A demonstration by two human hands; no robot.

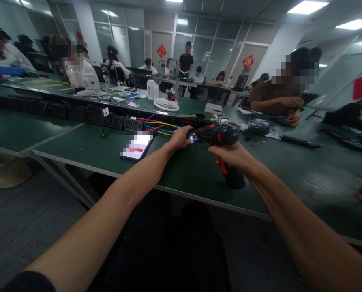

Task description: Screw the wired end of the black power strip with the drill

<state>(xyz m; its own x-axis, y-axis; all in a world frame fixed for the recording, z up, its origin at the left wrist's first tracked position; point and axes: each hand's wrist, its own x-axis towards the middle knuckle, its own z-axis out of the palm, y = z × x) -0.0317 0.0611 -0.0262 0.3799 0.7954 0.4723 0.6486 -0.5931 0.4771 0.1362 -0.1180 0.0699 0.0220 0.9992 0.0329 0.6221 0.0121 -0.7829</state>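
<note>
My right hand (231, 156) is wrapped round the handle of a black and red cordless drill (219, 134), held level with its nose pointing left. The drill's tip meets a small lit part (193, 136) beside my left hand (181, 137). The fingers of my left hand are closed at that part; exactly what they grip is hidden. A long black power strip (116, 121) with a row of sockets runs leftward along the bench. Blue, yellow and red wires (161, 126) lie exposed between its sockets and my left hand.
A lit phone (137, 146) lies on the green bench (181, 170) left of my hands. White fans (166, 104) and a white jug (152, 89) stand behind the strip. Across the bench at right, a co-worker (268, 95) handles something near loose cables (223, 119).
</note>
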